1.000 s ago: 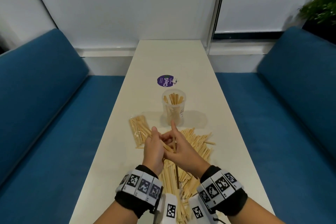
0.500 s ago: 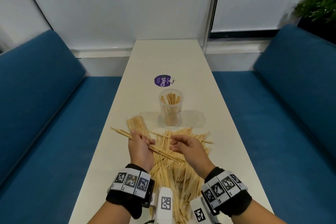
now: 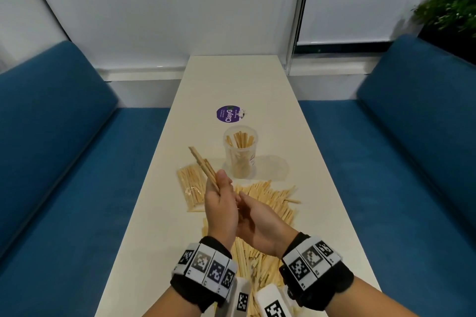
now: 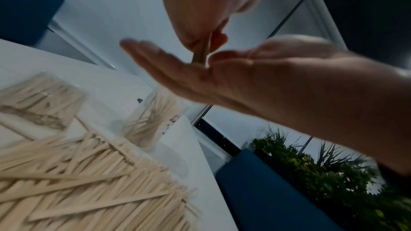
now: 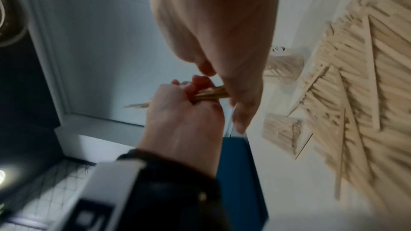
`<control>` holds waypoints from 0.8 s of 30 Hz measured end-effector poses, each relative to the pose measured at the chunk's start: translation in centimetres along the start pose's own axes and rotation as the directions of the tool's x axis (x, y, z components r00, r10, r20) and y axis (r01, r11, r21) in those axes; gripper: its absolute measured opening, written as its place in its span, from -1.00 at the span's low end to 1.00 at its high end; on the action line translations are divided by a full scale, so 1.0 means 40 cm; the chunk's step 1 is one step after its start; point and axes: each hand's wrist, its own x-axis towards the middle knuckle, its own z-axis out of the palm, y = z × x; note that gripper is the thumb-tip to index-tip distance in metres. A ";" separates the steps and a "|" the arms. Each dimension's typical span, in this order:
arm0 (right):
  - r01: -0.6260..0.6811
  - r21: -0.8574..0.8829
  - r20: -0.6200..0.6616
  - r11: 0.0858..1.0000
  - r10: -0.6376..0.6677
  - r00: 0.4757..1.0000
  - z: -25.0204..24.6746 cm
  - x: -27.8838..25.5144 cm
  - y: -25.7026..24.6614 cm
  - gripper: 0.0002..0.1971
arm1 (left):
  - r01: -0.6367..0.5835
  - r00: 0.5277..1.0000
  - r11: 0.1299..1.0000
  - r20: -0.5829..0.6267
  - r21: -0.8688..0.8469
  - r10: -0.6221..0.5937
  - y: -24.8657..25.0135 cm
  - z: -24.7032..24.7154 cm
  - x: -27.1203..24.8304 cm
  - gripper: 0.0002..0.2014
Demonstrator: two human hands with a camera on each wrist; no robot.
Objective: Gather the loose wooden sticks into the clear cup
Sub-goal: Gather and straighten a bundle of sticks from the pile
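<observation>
The clear cup (image 3: 240,154) stands upright mid-table with several wooden sticks in it. My left hand (image 3: 221,189) grips a bundle of sticks (image 3: 202,166) that slants up and to the left, just near-left of the cup. My right hand (image 3: 253,215) lies flat with straight fingers, its palm against the bundle's lower ends (image 4: 200,57). In the right wrist view the left hand (image 5: 184,110) is curled round the bundle (image 5: 211,93). A big pile of loose sticks (image 3: 273,199) covers the table under and behind both hands.
A clear packet of sticks (image 3: 189,186) lies left of the pile. A purple round sticker (image 3: 228,114) sits beyond the cup. The narrow white table (image 3: 237,80) runs between two blue sofas (image 3: 59,136). A plant (image 3: 448,10) stands at the far right.
The left hand has swung the bundle from nearly level to slanting upward near the cup. The right hand, apart and curled before, has come in flat against the bundle's lower ends.
</observation>
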 end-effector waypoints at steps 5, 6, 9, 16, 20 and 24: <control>-0.080 -0.791 -0.216 0.606 -0.154 0.964 -0.082 0.011 0.029 -0.53 | 0.221 0.962 0.965 0.128 0.145 -0.240 -0.056 -0.070 0.032 -0.69; -0.157 -0.893 -0.270 0.421 -0.224 0.936 -0.117 0.016 0.043 -0.52 | 0.265 0.944 0.943 0.144 0.201 -0.296 -0.075 -0.090 0.038 -0.69; -0.351 -0.916 -0.392 0.196 -0.245 0.887 -0.194 0.023 0.101 -0.24 | 0.333 0.901 0.840 0.119 0.429 -0.418 -0.142 -0.144 0.035 -0.73; -0.335 -0.908 -0.407 0.251 -0.337 0.849 -0.225 0.062 0.156 -0.39 | 0.326 0.837 0.656 0.115 0.681 -0.535 -0.231 -0.171 -0.010 -0.80; -0.300 -0.886 -0.426 0.354 -0.365 0.828 -0.241 0.054 0.128 -0.84 | 0.304 0.819 0.672 0.175 0.675 -0.547 -0.220 -0.145 -0.012 -0.83; -0.253 -0.818 -0.473 0.517 -0.354 0.807 -0.255 0.028 0.105 -0.91 | 0.342 0.768 0.700 0.244 0.627 -0.593 -0.219 -0.105 -0.007 -0.86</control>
